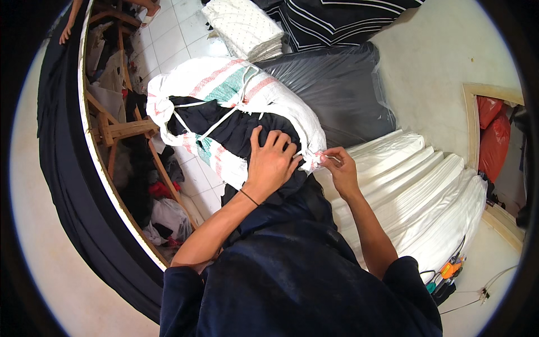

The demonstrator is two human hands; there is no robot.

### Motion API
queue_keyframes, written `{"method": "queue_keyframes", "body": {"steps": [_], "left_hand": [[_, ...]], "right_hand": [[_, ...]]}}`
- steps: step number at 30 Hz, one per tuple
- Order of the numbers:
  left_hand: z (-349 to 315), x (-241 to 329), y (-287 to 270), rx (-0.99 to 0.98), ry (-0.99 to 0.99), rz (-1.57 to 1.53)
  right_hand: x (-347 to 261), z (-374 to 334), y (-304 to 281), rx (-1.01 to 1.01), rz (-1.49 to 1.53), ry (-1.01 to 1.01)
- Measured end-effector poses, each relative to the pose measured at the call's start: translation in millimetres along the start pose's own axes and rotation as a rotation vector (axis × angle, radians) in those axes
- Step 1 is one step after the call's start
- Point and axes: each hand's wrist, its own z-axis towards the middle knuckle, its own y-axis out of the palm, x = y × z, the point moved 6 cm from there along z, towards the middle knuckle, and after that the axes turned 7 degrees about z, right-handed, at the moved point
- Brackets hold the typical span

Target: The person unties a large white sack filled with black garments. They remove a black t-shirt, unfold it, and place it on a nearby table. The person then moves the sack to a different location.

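Note:
A stuffed white woven sack [185, 70] with red and green stripes lies in front of me. Its opening shows black fabric [219, 121], and white cord [216, 124] crosses the gap in a loose lacing. My left hand [270, 164] rests on the black fabric with fingers spread and slightly bent, its thumb near the sack's right corner. At that gathered corner my right hand [341, 171] pinches the sack's edge between thumb and fingers. Whether cord is also in that pinch is too small to tell.
Left is a long table draped in black cloth [62, 163], with wooden framing [126, 129] and scraps underneath. Folded white fabric [415, 185] lies right; a black plastic-wrapped bale [337, 90] and a patterned white stack [247, 31] stand behind. Another person's hand [66, 35] is far left.

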Motion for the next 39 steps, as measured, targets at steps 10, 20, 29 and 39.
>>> {"method": "queue_keyframes", "body": {"steps": [10,20,29,39], "left_hand": [[15.5,33.4,16.1,-0.019,0.255,0.114],[15.3,14.1,32.7,-0.030,0.192,-0.125],[18.3,16.0,31.1,-0.053,0.166,-0.177],[15.1,10.9,35.5,-0.036,0.170,-0.255]], "right_hand": [[-21.0,-11.4,12.3,0.022,-0.036,-0.127],[-21.8,-20.8,1.7,0.069,0.035,-0.147],[-12.2,-19.9,5.1,-0.008,-0.146,-0.098],[-14.3,-28.8,24.8,0.059,-0.060,-0.159]]}}
